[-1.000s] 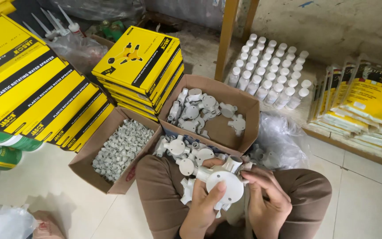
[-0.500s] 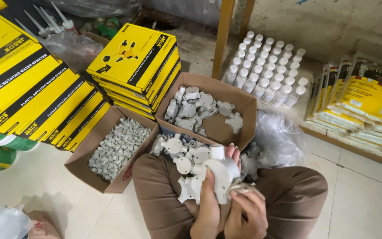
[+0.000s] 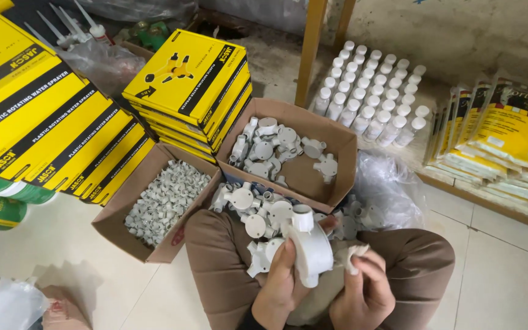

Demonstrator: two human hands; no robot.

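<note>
Cardboard boxes [image 3: 288, 156] fill mid-frame; my left hand [image 3: 279, 287] clamps the white junction box [image 3: 310, 247] steady while my right hand [image 3: 368, 287] pinches a rag [image 3: 351, 253].

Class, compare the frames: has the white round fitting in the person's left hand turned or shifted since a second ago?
Yes. The white round fitting showed its flat face; it now stands edge-on in the left hand, nearer the person and farther from the cardboard box of fittings.

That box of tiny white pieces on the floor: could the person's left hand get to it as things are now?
Probably yes, but not freely: the left hand is gripping a white round fitting. The box of small white pieces sits open-topped just beyond the left knee, with nothing over it.
</note>
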